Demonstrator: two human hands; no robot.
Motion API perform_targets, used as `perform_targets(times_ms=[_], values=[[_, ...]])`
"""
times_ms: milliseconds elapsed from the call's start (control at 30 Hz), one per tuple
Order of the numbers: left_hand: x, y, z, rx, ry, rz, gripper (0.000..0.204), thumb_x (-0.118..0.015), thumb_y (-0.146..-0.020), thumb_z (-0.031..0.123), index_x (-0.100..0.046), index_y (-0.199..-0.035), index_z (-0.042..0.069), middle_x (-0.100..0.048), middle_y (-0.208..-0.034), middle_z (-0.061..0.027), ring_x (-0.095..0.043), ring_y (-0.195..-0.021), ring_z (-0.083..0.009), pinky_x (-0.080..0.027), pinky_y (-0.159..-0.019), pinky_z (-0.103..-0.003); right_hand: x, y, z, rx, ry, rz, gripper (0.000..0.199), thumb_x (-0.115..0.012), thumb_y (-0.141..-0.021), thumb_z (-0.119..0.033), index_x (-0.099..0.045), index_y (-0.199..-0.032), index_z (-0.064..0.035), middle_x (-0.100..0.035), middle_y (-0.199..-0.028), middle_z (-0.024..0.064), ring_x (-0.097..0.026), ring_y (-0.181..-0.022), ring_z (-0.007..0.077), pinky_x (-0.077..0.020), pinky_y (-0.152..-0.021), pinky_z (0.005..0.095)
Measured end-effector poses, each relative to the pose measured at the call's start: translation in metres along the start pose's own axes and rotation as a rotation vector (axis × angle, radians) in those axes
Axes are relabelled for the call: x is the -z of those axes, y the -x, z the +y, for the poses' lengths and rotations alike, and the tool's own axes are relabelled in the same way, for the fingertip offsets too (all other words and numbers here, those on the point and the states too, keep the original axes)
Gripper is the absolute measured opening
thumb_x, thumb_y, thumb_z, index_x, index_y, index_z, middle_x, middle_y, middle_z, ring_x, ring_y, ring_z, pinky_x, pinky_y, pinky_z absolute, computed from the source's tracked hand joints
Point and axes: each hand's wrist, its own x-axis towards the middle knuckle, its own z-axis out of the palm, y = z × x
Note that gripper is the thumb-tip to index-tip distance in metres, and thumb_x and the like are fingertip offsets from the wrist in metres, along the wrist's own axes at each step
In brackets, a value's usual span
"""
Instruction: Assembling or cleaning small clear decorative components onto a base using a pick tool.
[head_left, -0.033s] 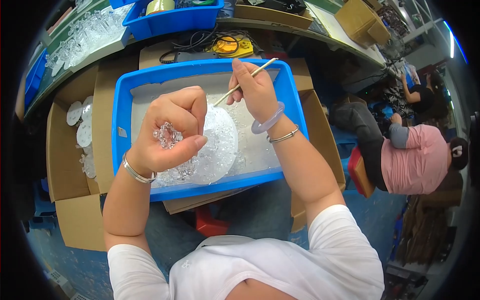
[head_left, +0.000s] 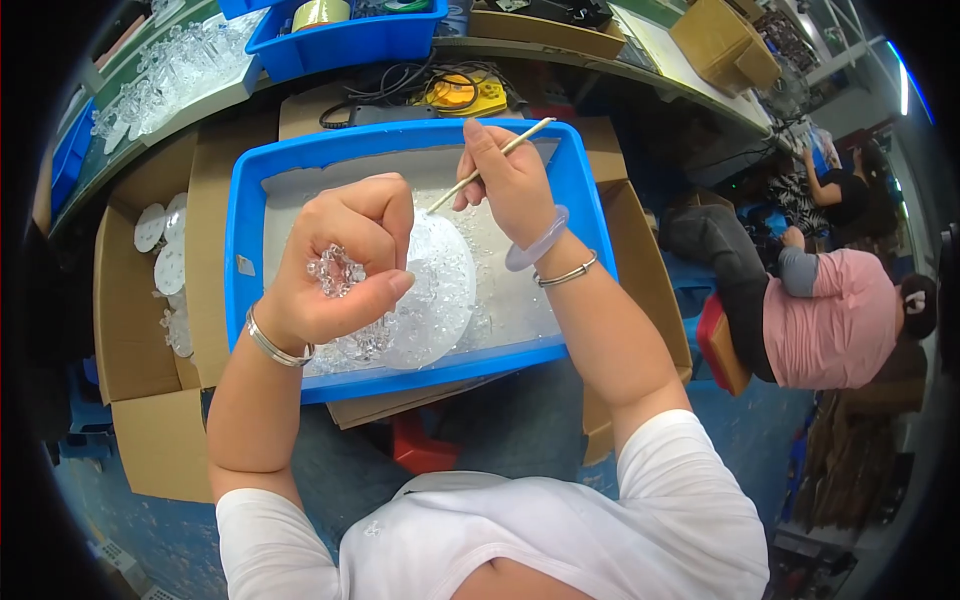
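Observation:
My left hand [head_left: 350, 245] is closed around a clear, faceted plastic piece [head_left: 336, 271], part of which shows between the curled fingers and thumb. Between its thumb and fingers, my right hand [head_left: 505, 175] pinches a thin pale stick [head_left: 447, 195]. The stick's lower tip points at the upper edge of a white round disc [head_left: 450, 300]; whether it touches cannot be made out. Small clear bits lie on the disc, which rests in a blue tray [head_left: 420, 381] with a grey lining. Beneath my left hand, more clear pieces [head_left: 368, 343] sit by the disc.
Left of the tray stands an open cardboard box [head_left: 150, 330] holding several white discs [head_left: 170, 268]. A bench beyond carries a pile of clear parts [head_left: 185, 75] and a blue bin [head_left: 345, 45]. Black cables [head_left: 385, 85] lie behind the tray. A person in pink [head_left: 830, 315] sits at right.

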Motion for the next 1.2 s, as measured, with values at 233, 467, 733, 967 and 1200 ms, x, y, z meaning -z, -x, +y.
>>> perform_targets(times_ms=[233, 467, 733, 967, 1200], values=[[0.001, 0.003, 0.006, -0.055, -0.028, -0.009, 0.014, -0.057, -0.061, 0.003, -0.046, -0.054, 0.005, -0.039, -0.056, -0.0041, -0.037, -0.053, -0.0153, -0.028, -0.049, -0.027, -0.009, 0.006, 0.006, 0.045, -0.013, 0.01, 0.029, -0.043, -0.085, -0.031, -0.048, -0.072, -0.0058, -0.047, -0.059, 0.0004, -0.048, -0.049, 0.0062, -0.0407, -0.046, 0.0183], [-0.008, 0.001, -0.002, 0.061, 0.041, 0.098, 0.019, -0.059, -0.059, 0.01, -0.048, -0.045, 0.004, -0.04, -0.057, -0.0028, -0.038, -0.056, -0.0125, -0.028, -0.049, -0.024, 0.007, 0.006, 0.008, 0.081, -0.045, 0.089, 0.028, -0.041, -0.086, -0.032, -0.047, -0.073, -0.0072, -0.044, -0.058, -0.0004, -0.045, -0.05, 0.0058, -0.0404, -0.048, 0.0185], [0.0, 0.0, 0.004, 0.103, 0.06, 0.112, 0.02, -0.058, -0.058, 0.012, -0.049, -0.042, 0.004, -0.04, -0.057, -0.002, -0.038, -0.056, -0.011, -0.028, -0.05, -0.022, 0.002, 0.004, -0.007, -0.028, -0.115, 0.145, 0.036, -0.037, -0.088, -0.031, -0.039, -0.059, -0.009, -0.037, -0.048, -0.0003, -0.035, -0.043, 0.006, -0.034, -0.042, 0.0191], [0.0, 0.004, 0.003, 0.075, 0.107, 0.11, 0.019, -0.058, -0.058, 0.011, -0.049, -0.042, 0.005, -0.04, -0.057, -0.0019, -0.038, -0.057, -0.0112, -0.028, -0.05, -0.022, 0.002, 0.006, 0.002, -0.094, 0.009, 0.13, 0.035, -0.04, -0.086, -0.033, -0.041, -0.061, -0.0087, -0.038, -0.049, -0.0011, -0.036, -0.041, 0.0049, -0.0332, -0.04, 0.0177], [0.002, 0.004, 0.013, 0.055, 0.019, 0.076, 0.019, -0.06, -0.058, 0.014, -0.05, -0.044, 0.005, -0.041, -0.058, -0.0019, -0.037, -0.058, -0.0135, -0.027, -0.052, -0.024, 0.005, 0.002, 0.002, -0.053, -0.081, 0.164, 0.033, -0.042, -0.085, -0.033, -0.042, -0.062, -0.009, -0.039, -0.049, -0.0014, -0.037, -0.043, 0.0047, -0.0352, -0.041, 0.0187]])
